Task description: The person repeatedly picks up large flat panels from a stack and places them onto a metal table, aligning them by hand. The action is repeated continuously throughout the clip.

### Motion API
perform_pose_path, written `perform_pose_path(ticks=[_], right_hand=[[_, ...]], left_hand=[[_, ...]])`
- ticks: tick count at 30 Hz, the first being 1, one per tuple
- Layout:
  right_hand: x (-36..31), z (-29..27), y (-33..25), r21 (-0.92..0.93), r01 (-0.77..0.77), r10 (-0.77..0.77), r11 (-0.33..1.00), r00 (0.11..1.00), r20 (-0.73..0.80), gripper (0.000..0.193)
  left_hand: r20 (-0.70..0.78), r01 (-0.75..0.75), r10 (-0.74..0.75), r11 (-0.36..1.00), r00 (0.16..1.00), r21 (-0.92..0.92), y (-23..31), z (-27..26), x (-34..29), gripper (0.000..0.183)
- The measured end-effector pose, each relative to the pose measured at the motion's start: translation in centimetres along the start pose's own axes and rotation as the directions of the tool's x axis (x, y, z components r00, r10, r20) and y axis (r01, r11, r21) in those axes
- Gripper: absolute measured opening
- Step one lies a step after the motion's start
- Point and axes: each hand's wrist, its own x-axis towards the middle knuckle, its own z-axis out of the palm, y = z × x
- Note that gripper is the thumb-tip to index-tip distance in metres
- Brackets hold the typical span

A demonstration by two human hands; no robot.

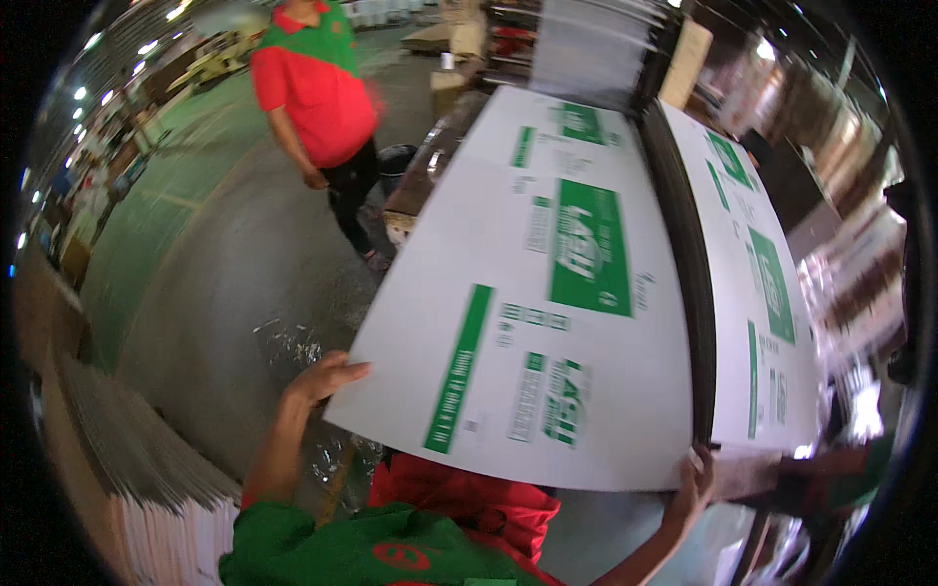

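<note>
Left hand (327, 378) and right hand (696, 481) grip a white printed panel (518, 278) by near corners, lower centre; uneven tugging could scrape the neighbouring panel (737, 283), right.

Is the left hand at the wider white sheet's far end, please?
No, the left hand holds the wider white sheet near its lower-left corner.

Dim bkgd, bright ceiling lamps (148, 47); R edge blurry (fisheye warp).

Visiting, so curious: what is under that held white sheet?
Red clothing and floor show past the near edge of the green-printed white sheet; whatever lies farther beneath is covered.
</note>
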Motion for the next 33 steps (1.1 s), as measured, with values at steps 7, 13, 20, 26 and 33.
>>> perform_pose_path(ticks=[7, 13, 20, 26, 33], right_hand=[[-4.2, 5.4, 5.8, -0.425, -0.433, 0.503, 0.795, 0.862, 0.065, 0.044], [-7.7, 1.8, 10.7, -0.297, -0.390, 0.386, 0.872, 0.919, -0.077, 0.044], [-8.3, -1.6, 13.8, -0.173, -0.582, 0.572, 0.794, 0.813, -0.108, 0.043], [-0.2, 0.8, 16.9, -0.275, -0.334, 0.330, 0.902, 0.942, -0.060, 0.042], [11.7, 5.8, 18.3, -0.481, -0.079, 0.058, 0.873, 0.997, -0.058, 0.038]], left_hand=[[-0.218, -0.067, 0.051, 0.996, 0.975, -0.065, -7.9, 0.7, 0.4, 0.069], [-0.113, -0.064, 0.083, 0.985, 0.990, 0.163, -6.4, 4.8, -1.4, 0.079], [-0.034, -0.263, 0.284, 0.922, 0.958, 0.286, -5.1, 6.2, -2.8, 0.072], [-0.086, -0.316, 0.355, 0.901, 0.931, 0.298, -4.7, 7.2, 5.6, 0.073], [-0.140, -0.198, 0.225, 0.963, 0.964, 0.181, -6.0, 8.2, 17.9, 0.078]])
